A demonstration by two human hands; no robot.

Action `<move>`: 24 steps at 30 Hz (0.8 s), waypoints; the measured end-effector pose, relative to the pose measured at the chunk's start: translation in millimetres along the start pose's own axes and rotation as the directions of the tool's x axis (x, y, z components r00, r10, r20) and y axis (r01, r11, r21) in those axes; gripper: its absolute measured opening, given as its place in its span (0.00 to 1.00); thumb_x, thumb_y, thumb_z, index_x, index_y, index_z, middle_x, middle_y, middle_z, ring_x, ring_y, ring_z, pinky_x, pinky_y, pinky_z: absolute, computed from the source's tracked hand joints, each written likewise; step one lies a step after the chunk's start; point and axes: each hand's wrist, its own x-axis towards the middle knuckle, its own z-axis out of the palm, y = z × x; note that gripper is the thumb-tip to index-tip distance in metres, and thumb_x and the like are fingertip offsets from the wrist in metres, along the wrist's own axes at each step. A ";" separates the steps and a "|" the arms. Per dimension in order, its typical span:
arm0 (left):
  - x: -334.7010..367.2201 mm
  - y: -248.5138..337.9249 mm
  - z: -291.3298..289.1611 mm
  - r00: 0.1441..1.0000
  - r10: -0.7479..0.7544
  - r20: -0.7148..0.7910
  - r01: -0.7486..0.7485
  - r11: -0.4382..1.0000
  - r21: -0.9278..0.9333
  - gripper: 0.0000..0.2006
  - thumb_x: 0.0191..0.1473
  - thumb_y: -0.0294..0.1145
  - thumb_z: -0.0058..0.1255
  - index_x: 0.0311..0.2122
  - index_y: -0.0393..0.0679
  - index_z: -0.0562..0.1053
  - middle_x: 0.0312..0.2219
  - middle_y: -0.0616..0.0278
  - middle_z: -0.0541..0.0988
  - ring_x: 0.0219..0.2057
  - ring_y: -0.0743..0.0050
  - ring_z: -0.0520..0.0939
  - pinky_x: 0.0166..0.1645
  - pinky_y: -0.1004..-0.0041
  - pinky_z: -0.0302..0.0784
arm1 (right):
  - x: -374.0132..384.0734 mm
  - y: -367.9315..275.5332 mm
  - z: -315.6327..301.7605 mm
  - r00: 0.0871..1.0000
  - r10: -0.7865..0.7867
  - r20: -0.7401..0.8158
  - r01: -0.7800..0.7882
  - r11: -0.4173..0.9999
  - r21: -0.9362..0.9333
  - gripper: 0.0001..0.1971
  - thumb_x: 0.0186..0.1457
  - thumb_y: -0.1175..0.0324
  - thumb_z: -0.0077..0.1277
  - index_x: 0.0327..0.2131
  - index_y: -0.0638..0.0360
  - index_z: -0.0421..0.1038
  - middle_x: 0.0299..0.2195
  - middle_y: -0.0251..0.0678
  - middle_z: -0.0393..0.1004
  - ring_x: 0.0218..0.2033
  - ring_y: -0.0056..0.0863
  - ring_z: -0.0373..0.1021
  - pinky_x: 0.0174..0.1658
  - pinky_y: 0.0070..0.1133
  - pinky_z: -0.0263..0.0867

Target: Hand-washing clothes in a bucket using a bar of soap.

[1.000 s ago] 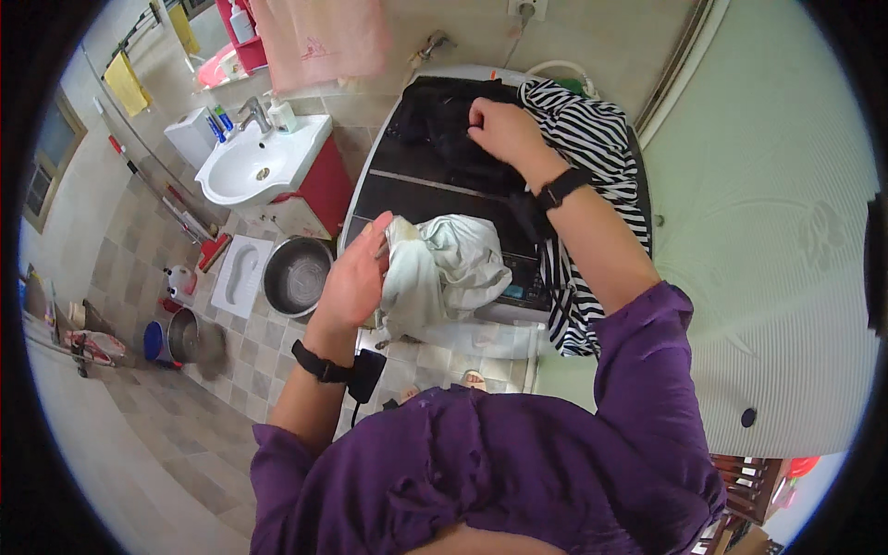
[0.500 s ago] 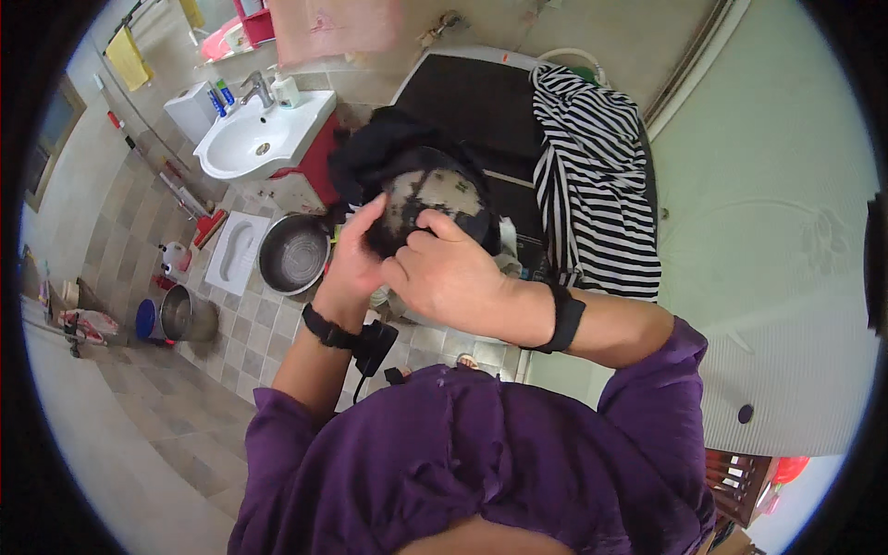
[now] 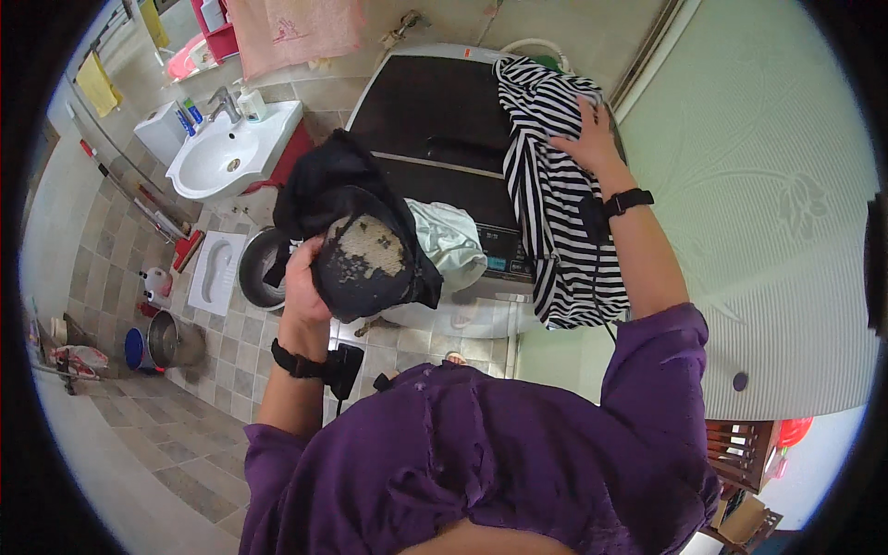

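My left hand (image 3: 308, 284) grips the lower left side of a bunched black cloth item (image 3: 319, 190). Its rounded front panel bears a patchy, flaking beige area; I cannot tell what kind of garment it is. Further right, my right hand (image 3: 592, 141) rests with spread fingers on a black-and-white striped garment (image 3: 560, 222). That garment drapes over the right side of a dark-topped washing machine (image 3: 435, 106). Between the two hands, a pale mint cloth (image 3: 450, 245) hangs at the machine's front edge, beside its control panel (image 3: 504, 250).
A white washbasin (image 3: 217, 157) stands to the left, with a squat toilet (image 3: 216, 268) and a metal basin (image 3: 262, 268) on the tiled floor below. Buckets (image 3: 176, 339) sit further left. A ribbed glass panel (image 3: 749, 213) closes off the right side.
My right hand has left the black cloth item and moved right onto the striped garment. The black item has shifted left and down in my left hand, uncovering the mint cloth.
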 end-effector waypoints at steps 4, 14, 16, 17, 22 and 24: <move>-2.1 -7.0 10.7 0.999 0.001 0.044 -0.003 0.999 0.034 0.18 0.56 0.35 0.34 0.46 0.34 0.68 0.42 0.52 0.75 0.42 0.61 0.77 0.48 0.65 0.72 | 20.5 26.1 1.3 0.996 0.037 0.080 -0.058 0.959 0.279 0.27 0.43 0.56 0.56 0.48 0.54 0.66 0.42 0.47 0.72 0.44 0.44 0.68 0.47 0.30 0.62; -6.8 -36.6 52.5 0.976 0.103 0.192 -0.120 0.990 0.078 0.25 0.57 0.43 0.41 0.55 0.39 0.60 0.53 0.56 0.66 0.54 0.60 0.66 0.60 0.61 0.58 | -51.8 -195.0 -118.4 0.873 -0.485 -0.050 0.303 0.460 0.835 0.20 0.42 0.65 0.54 0.41 0.61 0.68 0.34 0.46 0.72 0.35 0.37 0.71 0.39 0.29 0.67; -6.2 -43.3 53.7 0.941 0.168 0.295 -0.185 0.982 0.031 0.23 0.57 0.40 0.41 0.55 0.40 0.60 0.51 0.57 0.67 0.54 0.61 0.66 0.58 0.62 0.59 | -84.5 -224.7 -96.8 0.656 -0.693 -0.299 0.512 0.117 0.851 0.17 0.38 0.68 0.53 0.37 0.59 0.69 0.36 0.43 0.68 0.41 0.41 0.67 0.43 0.31 0.64; -12.2 -42.5 51.5 0.949 0.178 0.261 -0.193 0.981 0.035 0.23 0.56 0.39 0.42 0.55 0.40 0.61 0.51 0.58 0.67 0.53 0.62 0.67 0.57 0.63 0.60 | -102.4 -237.9 -95.2 0.565 -0.802 -0.193 0.470 0.121 0.874 0.18 0.36 0.69 0.54 0.36 0.59 0.69 0.35 0.42 0.67 0.40 0.42 0.66 0.41 0.31 0.65; -48.5 -30.8 19.1 0.965 0.260 -0.042 -0.255 0.962 0.095 0.22 0.52 0.35 0.47 0.53 0.42 0.62 0.47 0.59 0.69 0.48 0.65 0.70 0.52 0.65 0.66 | -132.1 -291.2 -80.3 0.364 -0.887 -0.283 0.155 -0.242 0.958 0.18 0.41 0.73 0.48 0.40 0.64 0.67 0.35 0.43 0.64 0.38 0.41 0.65 0.41 0.29 0.63; -80.5 -28.4 3.6 0.930 0.316 -0.191 -0.298 0.948 0.117 0.22 0.51 0.33 0.49 0.52 0.42 0.63 0.46 0.60 0.70 0.47 0.66 0.72 0.50 0.66 0.68 | -138.5 -306.8 -74.6 0.240 -0.912 -0.332 0.123 -0.311 0.943 0.19 0.45 0.72 0.48 0.44 0.64 0.66 0.36 0.45 0.64 0.39 0.41 0.64 0.43 0.28 0.62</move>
